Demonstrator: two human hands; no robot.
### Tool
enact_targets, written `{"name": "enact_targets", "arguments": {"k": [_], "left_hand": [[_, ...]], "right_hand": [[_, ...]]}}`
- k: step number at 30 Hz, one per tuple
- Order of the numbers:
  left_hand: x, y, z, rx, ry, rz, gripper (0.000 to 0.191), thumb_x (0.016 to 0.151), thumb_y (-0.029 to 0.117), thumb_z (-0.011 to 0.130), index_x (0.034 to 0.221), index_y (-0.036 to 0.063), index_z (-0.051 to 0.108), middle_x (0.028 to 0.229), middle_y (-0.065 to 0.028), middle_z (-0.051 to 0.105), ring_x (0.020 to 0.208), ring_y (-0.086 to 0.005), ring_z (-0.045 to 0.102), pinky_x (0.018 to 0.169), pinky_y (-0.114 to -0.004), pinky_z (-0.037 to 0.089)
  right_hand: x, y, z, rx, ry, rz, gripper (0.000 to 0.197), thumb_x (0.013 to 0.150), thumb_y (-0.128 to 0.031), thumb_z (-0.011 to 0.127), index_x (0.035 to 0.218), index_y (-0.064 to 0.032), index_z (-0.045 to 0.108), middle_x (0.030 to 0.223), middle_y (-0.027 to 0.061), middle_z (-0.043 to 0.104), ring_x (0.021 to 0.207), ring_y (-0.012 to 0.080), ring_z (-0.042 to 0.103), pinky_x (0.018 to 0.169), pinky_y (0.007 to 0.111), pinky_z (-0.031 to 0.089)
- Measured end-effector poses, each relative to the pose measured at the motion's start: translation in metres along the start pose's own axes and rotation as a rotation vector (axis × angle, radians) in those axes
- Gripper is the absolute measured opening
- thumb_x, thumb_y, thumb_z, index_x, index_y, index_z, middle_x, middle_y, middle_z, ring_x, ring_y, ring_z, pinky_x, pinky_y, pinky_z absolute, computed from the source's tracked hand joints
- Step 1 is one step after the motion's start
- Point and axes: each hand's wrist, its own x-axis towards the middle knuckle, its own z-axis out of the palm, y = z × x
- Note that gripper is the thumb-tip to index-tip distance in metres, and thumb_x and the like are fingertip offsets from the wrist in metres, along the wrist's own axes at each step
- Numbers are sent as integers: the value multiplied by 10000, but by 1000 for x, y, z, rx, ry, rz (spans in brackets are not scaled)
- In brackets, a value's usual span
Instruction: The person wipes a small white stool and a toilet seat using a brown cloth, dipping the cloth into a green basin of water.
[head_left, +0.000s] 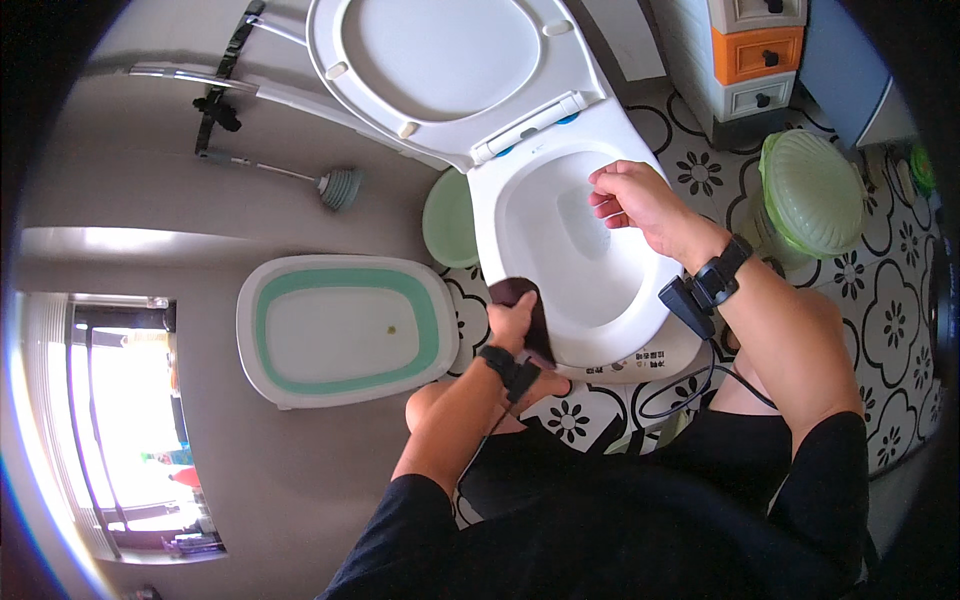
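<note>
A white toilet bowl (570, 300) stands before me with its seat and lid (450, 60) raised. In my left hand (511, 324) is a dark brown cloth (517, 291), pressed against the left front of the bowl's rim. My right hand (634, 199) hovers over the right side of the bowl, fingers loosely curled and apart, with nothing visible in it. Both wrists carry black strapped devices with cables. Below the front of the bowl lies a beige mat (637, 360) that bears writing.
A folding white-and-green tub (345, 276) leans at the left wall. Behind it are a green basin (450, 217) and a hanging toilet brush (341, 187). To the right stand a lidded green bin (814, 191) and a small drawer cabinet (757, 56). The floor is patterned tile (697, 172).
</note>
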Motion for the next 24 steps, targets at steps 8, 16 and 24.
{"name": "enact_targets", "arguments": {"k": [8, 16, 24], "left_hand": [[90, 25, -25, 79, -69, 95, 635, 741, 320, 813, 1116, -118, 546, 1044, -186, 649, 901, -248, 648, 771, -364, 532], [45, 1, -5, 158, 179, 104, 667, 694, 339, 819, 1125, -95, 554, 1072, -196, 658, 945, -291, 653, 838, -376, 512], [-62, -26, 41, -55, 310, -26, 764, 730, 343, 803, 1193, -151, 450, 1169, -232, 578, 1053, -308, 588, 924, -372, 466]], "right_hand": [[4, 2, -6, -26, 24, 14, 166, 884, -195, 561, 986, -67, 590, 871, 34, 621, 753, 116, 594, 675, 265, 492], [1, -5, -18, -24, 61, -33, 139, 886, -198, 563, 945, -80, 605, 843, 14, 626, 731, 106, 587, 663, 257, 488], [-12, -2, -19, -28, 56, -33, 132, 891, -202, 558, 931, -86, 605, 842, 13, 623, 740, 104, 583, 675, 260, 486]]}}
